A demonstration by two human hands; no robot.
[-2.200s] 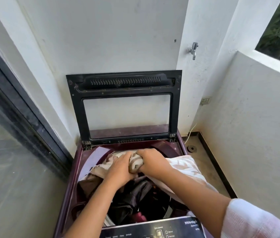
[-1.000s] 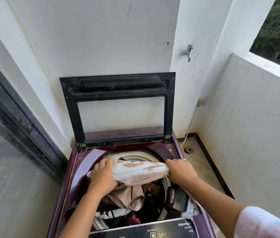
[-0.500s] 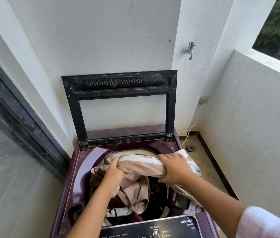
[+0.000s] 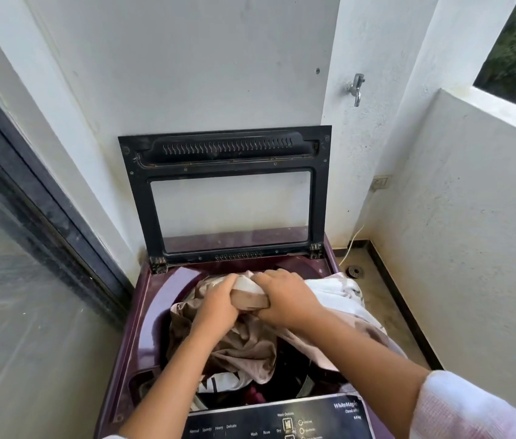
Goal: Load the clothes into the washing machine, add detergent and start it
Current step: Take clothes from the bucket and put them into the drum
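Observation:
A maroon top-loading washing machine point(image 4: 152, 299) stands open, its black-framed glass lid point(image 4: 225, 191) upright against the wall. A beige and white patterned cloth point(image 4: 244, 343) hangs over the drum mouth and spills across the right rim. My left hand point(image 4: 218, 302) and my right hand point(image 4: 285, 299) sit close together above the drum, both gripping a bunched fold of that cloth. Dark clothes point(image 4: 291, 365) lie deeper in the drum. The black control panel point(image 4: 282, 423) runs along the machine's near edge.
A dark-framed glass sliding door point(image 4: 12, 280) is on the left. A metal tap point(image 4: 356, 88) sticks out of the white pillar, with a wall socket point(image 4: 381, 182) and a floor drain point(image 4: 354, 271) to the right. A low white balcony wall point(image 4: 472, 217) closes the right side.
My hands have drawn together at the middle of the drum mouth, gathering the cloth into a tighter bunch. More of the cloth now lies over the right rim.

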